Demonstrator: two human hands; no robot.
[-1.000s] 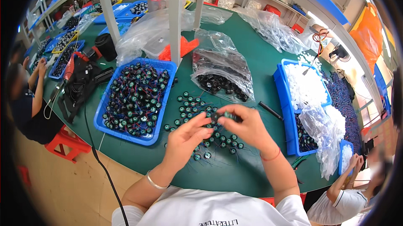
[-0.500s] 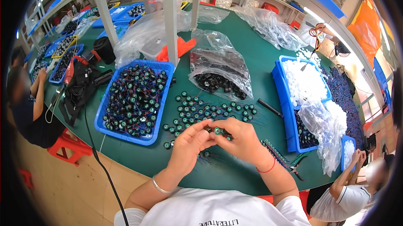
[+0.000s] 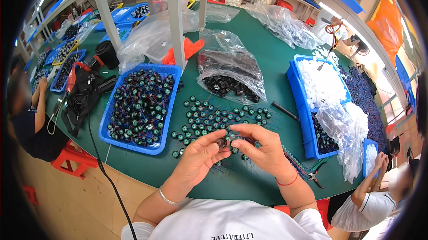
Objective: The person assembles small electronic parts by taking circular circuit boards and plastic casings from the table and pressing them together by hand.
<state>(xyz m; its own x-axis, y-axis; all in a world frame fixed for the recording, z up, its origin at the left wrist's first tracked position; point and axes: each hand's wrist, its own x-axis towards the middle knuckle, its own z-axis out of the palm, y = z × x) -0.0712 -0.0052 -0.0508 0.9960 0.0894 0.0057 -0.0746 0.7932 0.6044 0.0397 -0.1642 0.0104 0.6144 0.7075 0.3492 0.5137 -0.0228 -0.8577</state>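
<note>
My left hand (image 3: 199, 157) pinches a small round black housing (image 3: 221, 142) between thumb and fingers, its hollow side partly turned up. Just beside it is my right hand (image 3: 261, 146), thumb and forefinger apart around a gap. A bit of green shows by the right thumb tip, against the housing; whether it is seated inside, I cannot make out. Beneath and beyond both hands lie many small round black parts with green tops (image 3: 207, 117) and thin red and blue wires, standing in loose rows on the green table (image 3: 147, 173).
A blue bin (image 3: 104, 126) full of wired parts stands at left. Beyond the rows, a clear bag (image 3: 232, 68) holds black housings. At right are a blue crate (image 3: 307, 135) with white pieces, a black rod (image 3: 285, 111) and pliers (image 3: 315, 180). A grey post (image 3: 176, 26) rises from the table.
My right thumb and forefinger have spread apart from the green-topped part they pinched. My left hand has turned the black housing so its hollow shows. The view has shifted slightly.
</note>
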